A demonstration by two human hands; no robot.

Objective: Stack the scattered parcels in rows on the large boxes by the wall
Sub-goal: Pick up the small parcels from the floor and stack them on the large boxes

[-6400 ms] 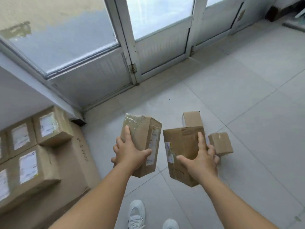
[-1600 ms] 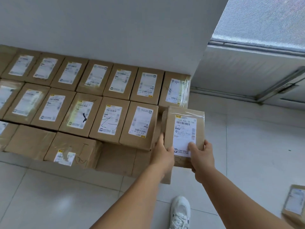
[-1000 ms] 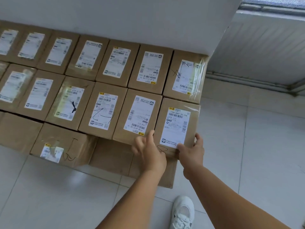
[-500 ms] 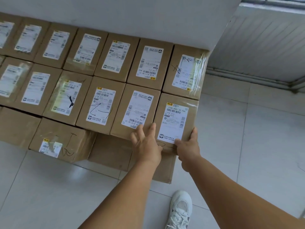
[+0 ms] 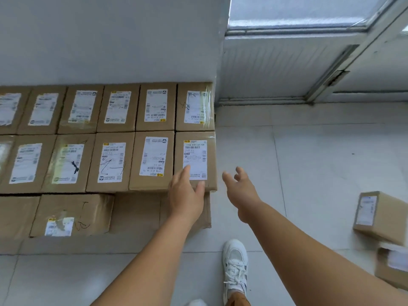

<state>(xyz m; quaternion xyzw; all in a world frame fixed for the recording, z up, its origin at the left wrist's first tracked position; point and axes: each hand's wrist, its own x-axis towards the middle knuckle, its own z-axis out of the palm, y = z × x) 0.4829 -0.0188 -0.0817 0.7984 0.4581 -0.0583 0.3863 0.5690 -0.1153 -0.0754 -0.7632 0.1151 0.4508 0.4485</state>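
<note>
Left hand (image 5: 186, 193) lies flat on the end parcel (image 5: 195, 161), squaring the row; right hand (image 5: 241, 187) hangs loose, empty.

Twelve brown cardboard parcels with white labels (image 5: 195, 160) lie in two rows of six by the wall. One more labelled brown parcel (image 5: 70, 215) sits in front. Two brown cardboard parcels (image 5: 379, 217) rest on the floor. One white sneaker (image 5: 235, 268) shows fully.
</note>
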